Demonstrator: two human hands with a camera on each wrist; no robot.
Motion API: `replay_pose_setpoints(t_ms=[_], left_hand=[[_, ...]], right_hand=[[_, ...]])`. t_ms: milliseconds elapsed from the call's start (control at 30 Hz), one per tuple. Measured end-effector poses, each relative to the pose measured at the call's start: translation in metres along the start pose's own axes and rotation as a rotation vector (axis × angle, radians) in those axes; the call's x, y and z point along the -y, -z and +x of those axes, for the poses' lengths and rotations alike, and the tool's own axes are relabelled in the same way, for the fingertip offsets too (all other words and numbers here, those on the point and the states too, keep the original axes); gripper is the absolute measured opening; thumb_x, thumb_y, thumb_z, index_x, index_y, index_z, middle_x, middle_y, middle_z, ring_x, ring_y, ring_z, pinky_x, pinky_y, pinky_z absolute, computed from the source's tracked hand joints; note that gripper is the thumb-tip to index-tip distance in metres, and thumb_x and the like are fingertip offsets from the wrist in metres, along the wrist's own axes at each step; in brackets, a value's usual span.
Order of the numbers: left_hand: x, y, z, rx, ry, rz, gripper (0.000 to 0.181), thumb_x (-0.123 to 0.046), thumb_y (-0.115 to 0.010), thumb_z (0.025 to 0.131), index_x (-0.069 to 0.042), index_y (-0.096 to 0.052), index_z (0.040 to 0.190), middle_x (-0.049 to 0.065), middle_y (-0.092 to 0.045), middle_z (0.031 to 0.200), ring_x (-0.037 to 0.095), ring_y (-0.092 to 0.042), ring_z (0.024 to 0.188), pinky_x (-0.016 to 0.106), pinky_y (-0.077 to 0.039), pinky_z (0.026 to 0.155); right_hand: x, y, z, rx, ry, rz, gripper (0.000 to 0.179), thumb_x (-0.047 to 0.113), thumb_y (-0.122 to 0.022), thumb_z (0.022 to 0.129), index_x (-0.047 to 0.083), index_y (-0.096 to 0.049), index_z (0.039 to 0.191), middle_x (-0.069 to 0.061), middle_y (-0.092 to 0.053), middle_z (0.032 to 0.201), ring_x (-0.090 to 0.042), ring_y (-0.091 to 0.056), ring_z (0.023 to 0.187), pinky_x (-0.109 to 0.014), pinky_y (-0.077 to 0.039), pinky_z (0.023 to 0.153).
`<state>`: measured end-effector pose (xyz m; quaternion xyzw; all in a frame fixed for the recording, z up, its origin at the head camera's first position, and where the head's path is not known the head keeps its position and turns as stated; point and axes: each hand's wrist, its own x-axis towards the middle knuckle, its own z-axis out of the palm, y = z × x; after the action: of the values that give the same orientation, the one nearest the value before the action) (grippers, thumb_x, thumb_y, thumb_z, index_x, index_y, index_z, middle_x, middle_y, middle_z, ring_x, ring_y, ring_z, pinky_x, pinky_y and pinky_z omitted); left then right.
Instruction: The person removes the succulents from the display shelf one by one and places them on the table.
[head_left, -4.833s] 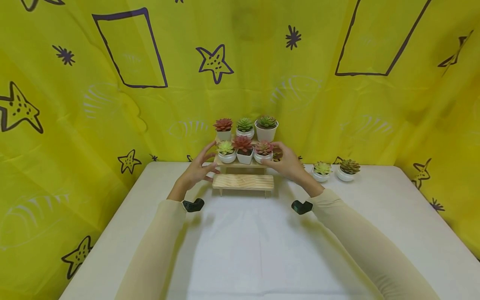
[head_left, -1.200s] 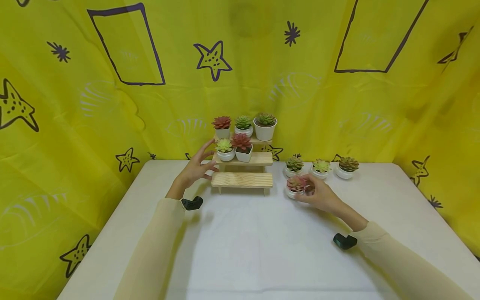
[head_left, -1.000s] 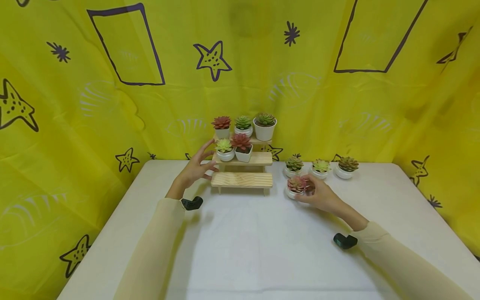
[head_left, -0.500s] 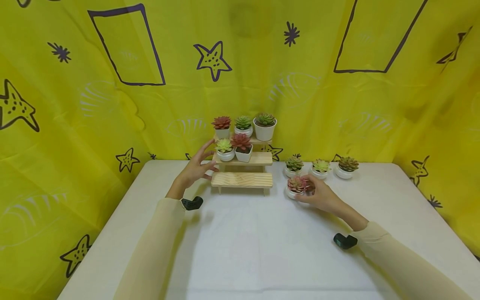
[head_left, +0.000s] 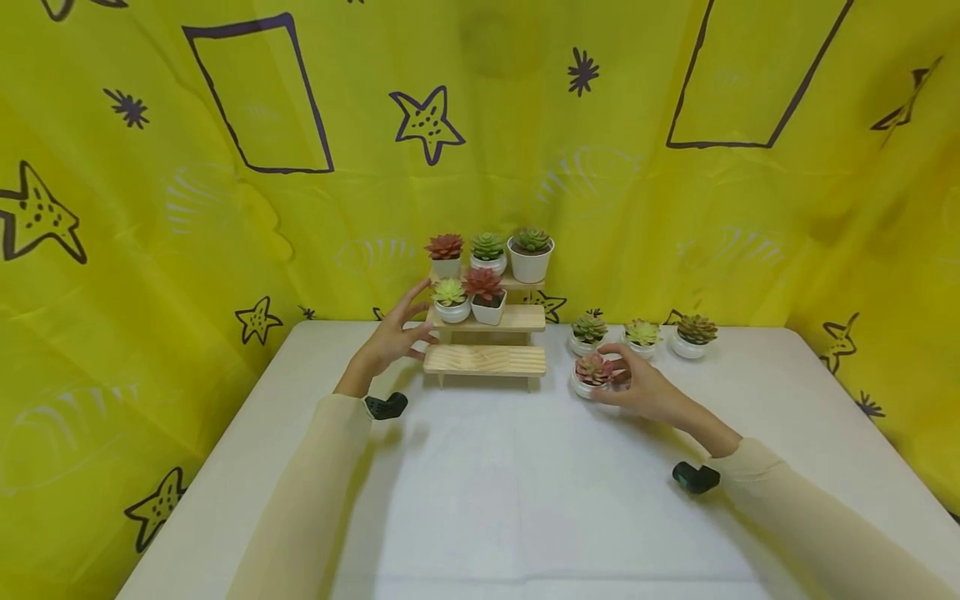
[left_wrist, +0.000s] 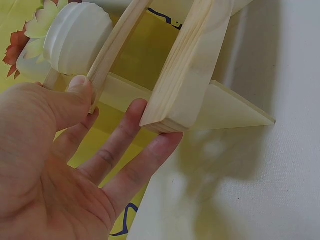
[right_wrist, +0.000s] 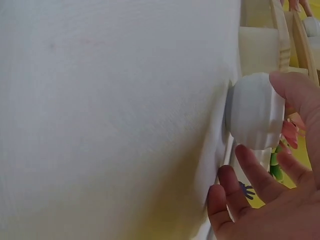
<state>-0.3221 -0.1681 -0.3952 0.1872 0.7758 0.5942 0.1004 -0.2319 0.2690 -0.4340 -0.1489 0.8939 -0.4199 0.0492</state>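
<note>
Pink succulent [head_left: 593, 369] on the white tablecloth [head_left: 525, 475] near the tiered wooden stand [head_left: 517, 360], pinched by the right hand [head_left: 639, 386], liable to knock the green succulent [head_left: 588, 330] behind if lifted askew, with the left hand [head_left: 387, 340], fingers spread, touching the stand and able to jostle its pots [head_left: 529, 265] by pushing.

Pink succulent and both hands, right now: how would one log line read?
Right hand: holds white-potted pink succulent on tabletop | Left hand: touches end of three-tier wooden stand | Stand: five potted succulents on upper two tiers
</note>
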Motion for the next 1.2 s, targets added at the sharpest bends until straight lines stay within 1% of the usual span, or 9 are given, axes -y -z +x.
replay_pose_setpoints(t_ms=[233, 400, 533, 667, 867, 1033, 1200], left_hand=[[-0.001, -0.001, -0.001, 0.001, 0.005, -0.001, 0.075, -0.010, -0.054, 0.107, -0.043, -0.018, 0.164, 0.020, -0.025, 0.165, 0.049, -0.064, 0.112, 0.055, -0.060, 0.078], [-0.003, -0.001, -0.002, 0.004, 0.004, -0.003, 0.075, -0.010, -0.054, 0.107, -0.042, -0.017, 0.164, 0.021, -0.024, 0.166, 0.051, -0.062, 0.113, 0.055, -0.060, 0.078], [-0.003, -0.001, -0.002, 0.007, -0.002, -0.008, 0.074, -0.010, -0.054, 0.108, -0.042, -0.017, 0.164, 0.021, -0.024, 0.166, 0.051, -0.062, 0.114, 0.054, -0.060, 0.078], [-0.002, -0.001, -0.001, 0.007, -0.003, -0.006, 0.074, -0.010, -0.054, 0.108, -0.042, -0.018, 0.164, 0.020, -0.024, 0.166, 0.049, -0.063, 0.113, 0.053, -0.060, 0.078], [0.001, 0.000, -0.001, 0.004, -0.005, -0.001, 0.075, -0.009, -0.054, 0.107, -0.042, -0.018, 0.164, 0.020, -0.025, 0.165, 0.049, -0.064, 0.112, 0.052, -0.061, 0.076], [-0.001, -0.001, -0.002, 0.000, -0.002, 0.006, 0.075, -0.009, -0.054, 0.107, -0.042, -0.018, 0.164, 0.021, -0.025, 0.165, 0.050, -0.064, 0.112, 0.052, -0.061, 0.076], [-0.002, -0.002, -0.002, -0.003, 0.001, 0.006, 0.075, -0.010, -0.054, 0.107, -0.043, -0.018, 0.164, 0.021, -0.025, 0.166, 0.049, -0.064, 0.112, 0.052, -0.061, 0.077]], right_hand=[[0.006, 0.009, -0.002, 0.023, 0.002, 0.007, 0.079, 0.028, -0.081, 0.092, 0.002, -0.036, 0.150, -0.025, -0.059, 0.132, -0.037, -0.061, 0.114, -0.053, -0.052, 0.095], [0.011, 0.016, -0.004, 0.027, 0.006, 0.003, 0.079, 0.028, -0.081, 0.092, 0.002, -0.035, 0.151, -0.027, -0.057, 0.134, -0.042, -0.058, 0.117, -0.057, -0.050, 0.095], [0.015, 0.018, -0.005, 0.031, 0.033, 0.003, 0.080, 0.027, -0.081, 0.092, 0.002, -0.034, 0.152, -0.027, -0.054, 0.137, -0.045, -0.055, 0.122, -0.060, -0.049, 0.096], [0.018, 0.020, -0.006, 0.031, 0.065, -0.022, 0.080, 0.027, -0.081, 0.091, 0.004, -0.034, 0.152, -0.027, -0.052, 0.140, -0.047, -0.053, 0.125, -0.063, -0.048, 0.097], [0.024, 0.024, -0.002, 0.021, 0.113, -0.086, 0.079, 0.027, -0.080, 0.092, 0.006, -0.034, 0.153, -0.027, -0.051, 0.143, -0.048, -0.053, 0.125, -0.065, -0.046, 0.098], [0.032, 0.027, 0.003, -0.004, 0.157, -0.112, 0.081, 0.024, -0.082, 0.091, 0.006, -0.034, 0.154, -0.028, -0.050, 0.145, -0.050, -0.054, 0.123, -0.067, -0.045, 0.098], [0.044, 0.029, 0.009, -0.015, 0.161, -0.118, 0.080, 0.025, -0.081, 0.091, 0.009, -0.034, 0.155, -0.027, -0.050, 0.146, -0.050, -0.052, 0.126, -0.067, -0.046, 0.096]])
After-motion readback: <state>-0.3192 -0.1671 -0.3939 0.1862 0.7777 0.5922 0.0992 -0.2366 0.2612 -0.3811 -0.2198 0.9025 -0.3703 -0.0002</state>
